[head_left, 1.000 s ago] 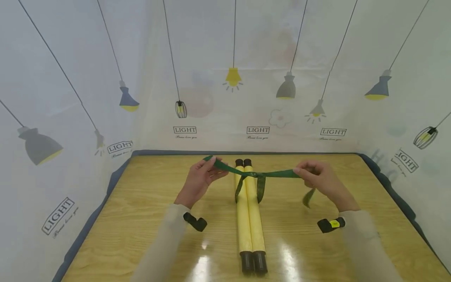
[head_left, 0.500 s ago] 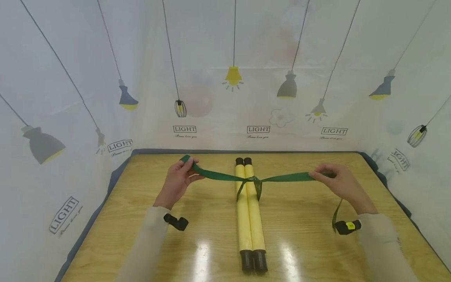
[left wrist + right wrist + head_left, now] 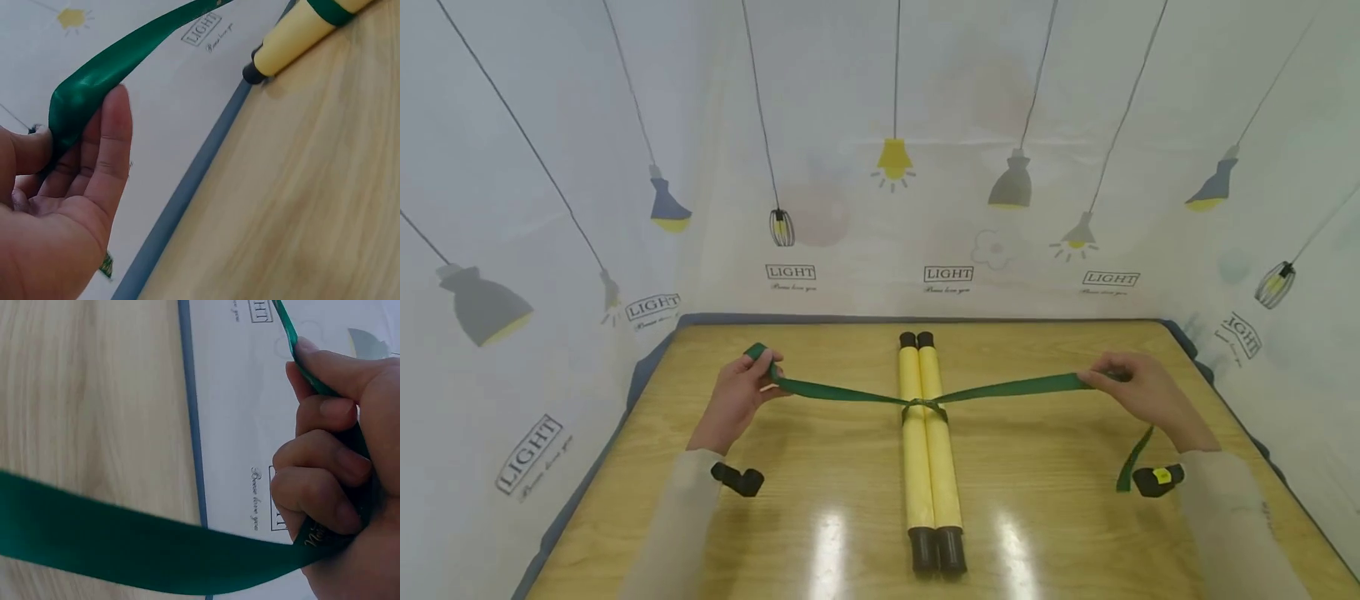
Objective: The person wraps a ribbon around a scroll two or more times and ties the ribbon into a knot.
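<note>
Two yellow rods (image 3: 930, 467) with dark end caps lie side by side on the wooden table. Around them runs a green ribbon (image 3: 842, 391), crossed on top toward their far end. My left hand (image 3: 739, 400) pinches one length of it between thumb and fingers, out to the left. Out to the right, my right hand (image 3: 1138, 392) holds the other length; in the right wrist view its fingers (image 3: 312, 487) curl round the ribbon, and a loose tail hangs below. Printed lettering shows on the ribbon in that view.
The wooden table (image 3: 820, 467) has a blue-grey edge (image 3: 1037, 320) along its back. White walls (image 3: 850, 100) printed with hanging lamps stand on three sides. A black wrist strap (image 3: 739, 479) sits at each sleeve.
Both hands have moved apart, left hand leftward and right hand rightward, drawing the ribbon out. Its loop, which hung loose above the rods, now lies close around them.
</note>
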The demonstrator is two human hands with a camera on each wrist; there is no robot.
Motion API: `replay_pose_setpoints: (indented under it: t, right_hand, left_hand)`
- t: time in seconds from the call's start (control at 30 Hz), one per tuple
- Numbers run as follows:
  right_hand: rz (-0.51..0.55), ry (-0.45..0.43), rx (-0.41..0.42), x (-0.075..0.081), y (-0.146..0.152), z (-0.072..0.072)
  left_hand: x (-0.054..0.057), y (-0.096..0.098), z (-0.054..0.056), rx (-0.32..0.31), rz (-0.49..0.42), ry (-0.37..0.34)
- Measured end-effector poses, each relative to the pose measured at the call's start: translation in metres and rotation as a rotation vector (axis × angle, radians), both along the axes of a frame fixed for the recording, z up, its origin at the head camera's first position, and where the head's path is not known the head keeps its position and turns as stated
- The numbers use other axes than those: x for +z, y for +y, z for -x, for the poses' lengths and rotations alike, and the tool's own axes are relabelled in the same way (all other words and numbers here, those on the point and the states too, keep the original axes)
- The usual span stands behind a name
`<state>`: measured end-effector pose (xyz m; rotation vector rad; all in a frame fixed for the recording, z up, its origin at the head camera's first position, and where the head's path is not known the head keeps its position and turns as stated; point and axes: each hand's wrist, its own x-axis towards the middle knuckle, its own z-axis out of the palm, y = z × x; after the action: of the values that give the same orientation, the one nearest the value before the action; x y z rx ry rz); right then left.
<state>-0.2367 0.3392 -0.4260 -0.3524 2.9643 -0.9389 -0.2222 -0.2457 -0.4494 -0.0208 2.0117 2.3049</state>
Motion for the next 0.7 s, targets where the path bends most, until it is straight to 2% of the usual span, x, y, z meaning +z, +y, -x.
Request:
replay_pose_setpoints:
  t: [0.17, 0.53, 0.7]
  right_hand:
    - [-0.009, -0.066, -0.002, -0.009, 0.007, 0.003]
    - [-0.049, -0.12, -0.024, -0.028, 0.021, -0.005]
    - [-0.084, -0.12, -0.019, -0.032, 0.021, -0.009]
  left_hand:
    - [-0.008, -0.013, -0.005, 0.009, 0.026, -0.051]
    - [-0.021, -0.028, -0.015, 0.027, 0.069, -0.153]
    - [-0.026, -0.034, -0.018, 0.008, 0.069, -0.188]
